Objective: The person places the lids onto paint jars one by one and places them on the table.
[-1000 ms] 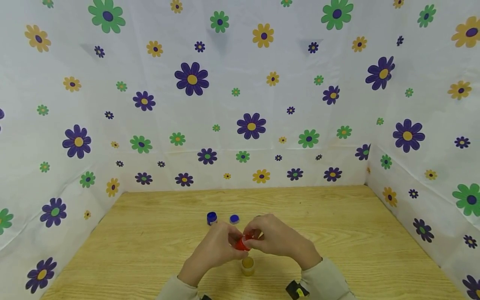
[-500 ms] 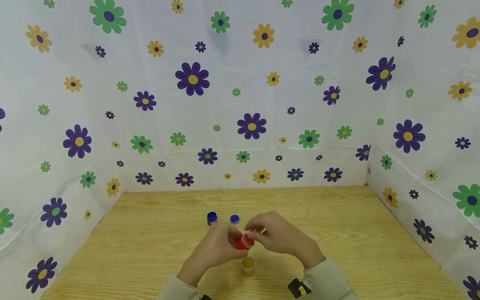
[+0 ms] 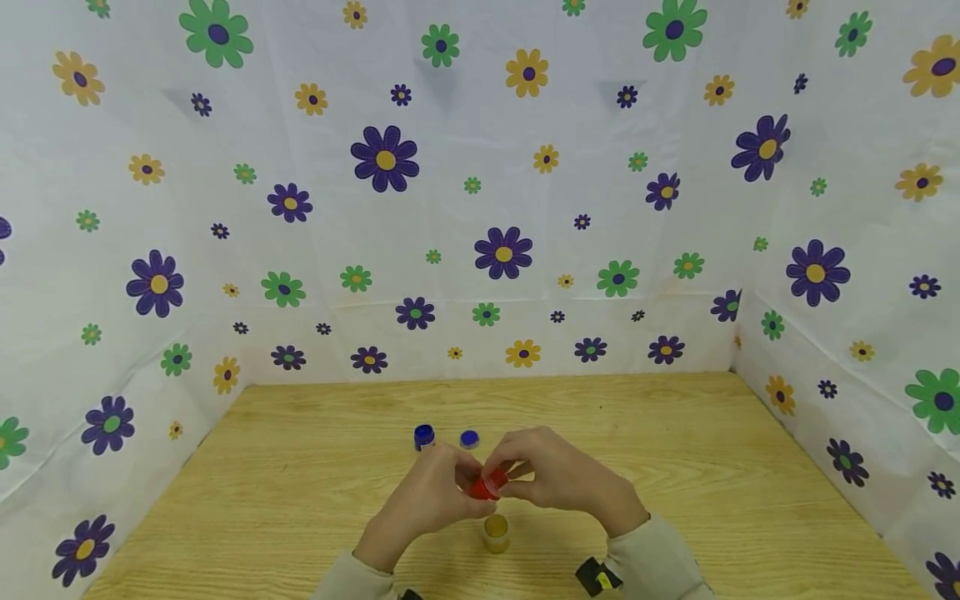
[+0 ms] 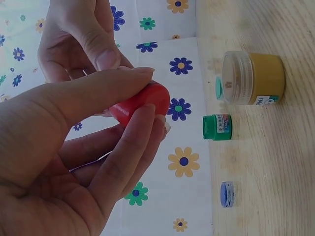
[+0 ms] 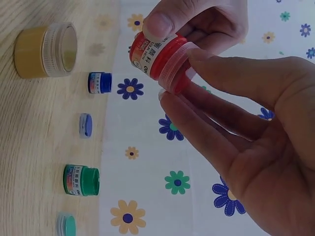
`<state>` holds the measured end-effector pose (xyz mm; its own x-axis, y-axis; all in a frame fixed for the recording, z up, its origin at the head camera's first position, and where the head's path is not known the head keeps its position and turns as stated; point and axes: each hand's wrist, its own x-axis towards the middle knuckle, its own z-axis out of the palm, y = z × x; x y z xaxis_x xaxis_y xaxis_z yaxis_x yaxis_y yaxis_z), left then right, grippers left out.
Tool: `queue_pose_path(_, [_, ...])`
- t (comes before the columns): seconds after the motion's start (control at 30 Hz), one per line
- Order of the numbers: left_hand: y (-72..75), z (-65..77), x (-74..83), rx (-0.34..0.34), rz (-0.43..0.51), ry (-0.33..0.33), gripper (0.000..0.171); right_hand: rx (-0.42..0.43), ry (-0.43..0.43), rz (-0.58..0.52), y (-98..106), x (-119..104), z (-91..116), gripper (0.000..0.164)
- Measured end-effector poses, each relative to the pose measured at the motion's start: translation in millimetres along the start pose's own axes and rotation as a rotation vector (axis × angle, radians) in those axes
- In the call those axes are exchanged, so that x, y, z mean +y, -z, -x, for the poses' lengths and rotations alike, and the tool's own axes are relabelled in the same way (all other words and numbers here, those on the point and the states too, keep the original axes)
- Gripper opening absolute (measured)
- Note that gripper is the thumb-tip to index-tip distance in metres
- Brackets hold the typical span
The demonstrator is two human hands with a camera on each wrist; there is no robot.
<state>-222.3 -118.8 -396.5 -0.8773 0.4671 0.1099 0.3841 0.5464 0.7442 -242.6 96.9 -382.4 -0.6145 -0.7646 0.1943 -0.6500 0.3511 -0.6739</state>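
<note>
Over the table, my left hand (image 3: 427, 496) grips the body of a small red paint jar (image 5: 152, 56) between thumb and fingers. The jar is tilted, its printed label showing in the right wrist view. My right hand (image 3: 562, 475) pinches the jar's clear-rimmed lid (image 5: 173, 71) between thumb and fingertips, and the lid sits on the jar's mouth. In the left wrist view, the left fingers wrap the red base and the lid is mostly hidden. Right below the hands stands a jar of ochre-yellow paint (image 3: 496, 533) with its clear lid on.
Farther back stand an uncapped blue paint jar (image 3: 423, 437) and its blue lid (image 3: 469, 438). A green paint jar (image 5: 81, 180), also uncapped, and a green lid (image 5: 66, 225) show in the right wrist view. Flower-print cloth (image 3: 480, 208) walls the table's back and sides.
My right hand loosened and shifted up and right off the lid, then came back down and left to pinch it. The left hand and jar stayed nearly still.
</note>
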Motion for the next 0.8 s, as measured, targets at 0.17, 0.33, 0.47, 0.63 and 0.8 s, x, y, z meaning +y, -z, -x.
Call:
queue_pose_path(0.17, [-0.6,0.2,0.6,0.001,-0.001,-0.008,0.020,0.004,-0.026,0.012,0.6,-1.4,1.1,0.017])
queue_pose_path(0.33, [-0.9,-0.5,-0.2,-0.005,0.005,-0.005,0.018,0.018,-0.061,0.023,0.0,-2.1,0.6,0.015])
queue_pose_path(0.47, [-1.1,-1.0,-1.0,-0.006,0.002,-0.005,0.017,0.026,-0.070,0.044,-1.2,-1.7,-0.3,0.012])
queue_pose_path(0.63, [-1.1,-0.9,-0.9,-0.011,0.001,-0.015,0.018,0.018,-0.080,0.054,-1.9,-0.3,-0.8,0.015])
queue_pose_path(0.8, [0.2,0.1,0.9,-0.005,-0.009,-0.018,0.019,0.035,-0.098,0.066,-0.6,1.3,0.3,0.025])
